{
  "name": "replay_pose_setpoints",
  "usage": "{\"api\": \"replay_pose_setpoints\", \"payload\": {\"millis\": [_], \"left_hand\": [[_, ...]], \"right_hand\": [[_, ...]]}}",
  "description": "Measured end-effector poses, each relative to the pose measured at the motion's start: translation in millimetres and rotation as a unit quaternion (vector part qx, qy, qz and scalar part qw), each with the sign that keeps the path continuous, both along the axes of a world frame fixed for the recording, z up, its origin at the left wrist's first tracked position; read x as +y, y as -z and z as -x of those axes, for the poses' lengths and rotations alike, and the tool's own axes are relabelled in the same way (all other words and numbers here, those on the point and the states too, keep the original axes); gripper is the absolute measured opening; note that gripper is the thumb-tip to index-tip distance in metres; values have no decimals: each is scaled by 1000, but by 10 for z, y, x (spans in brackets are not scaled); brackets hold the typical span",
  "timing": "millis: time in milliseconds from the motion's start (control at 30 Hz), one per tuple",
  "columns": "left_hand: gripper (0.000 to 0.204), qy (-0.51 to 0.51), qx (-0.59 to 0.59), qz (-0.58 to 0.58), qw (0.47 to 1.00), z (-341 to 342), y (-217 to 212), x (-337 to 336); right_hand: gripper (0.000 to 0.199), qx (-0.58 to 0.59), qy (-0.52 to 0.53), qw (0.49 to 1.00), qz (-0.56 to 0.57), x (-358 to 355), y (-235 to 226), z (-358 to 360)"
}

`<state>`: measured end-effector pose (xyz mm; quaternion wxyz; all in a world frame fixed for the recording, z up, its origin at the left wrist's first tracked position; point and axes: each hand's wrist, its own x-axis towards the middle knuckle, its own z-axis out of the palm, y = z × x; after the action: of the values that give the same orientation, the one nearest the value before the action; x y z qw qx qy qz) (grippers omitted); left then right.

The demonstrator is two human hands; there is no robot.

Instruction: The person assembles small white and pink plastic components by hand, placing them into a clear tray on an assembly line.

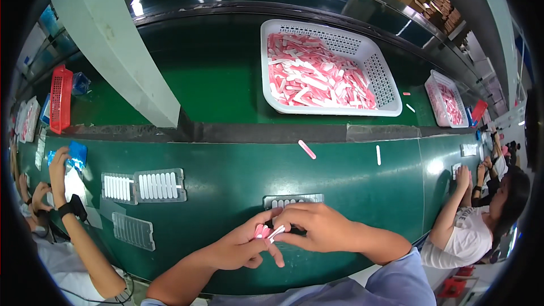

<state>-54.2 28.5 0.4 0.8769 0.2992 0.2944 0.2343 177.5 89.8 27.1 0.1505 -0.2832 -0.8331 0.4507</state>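
My left hand (241, 246) holds a small bunch of pink and white sticks (265, 232) near the front edge of the green belt. My right hand (317, 228) pinches one white stick at the end of that bunch, fingertips touching the left hand. Just beyond my hands lies a clear slotted tray (293, 199), partly hidden by my right hand, with white sticks in some slots. A large white basket (385, 82) full of pink and white sticks stands on the far belt.
Two filled slotted trays (144, 186) and an empty one (133, 230) lie to the left. Loose sticks (306, 149) lie on the belt. A person's hands (56, 170) work at left; other people (481, 215) sit at right. A second basket (446, 99) and a red basket (60, 99) stand farther off.
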Motion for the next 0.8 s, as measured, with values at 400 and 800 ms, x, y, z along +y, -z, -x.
{"api": "replay_pose_setpoints", "payload": {"millis": [400,800], "left_hand": [[24,-32,86,-88,992,-47,20,-39],[31,-35,145,-119,982,-97,-97,-7]], "right_hand": [[38,59,-22,996,-70,90,-61,-131],[37,38,19,998,55,35,-19,-167]]}}
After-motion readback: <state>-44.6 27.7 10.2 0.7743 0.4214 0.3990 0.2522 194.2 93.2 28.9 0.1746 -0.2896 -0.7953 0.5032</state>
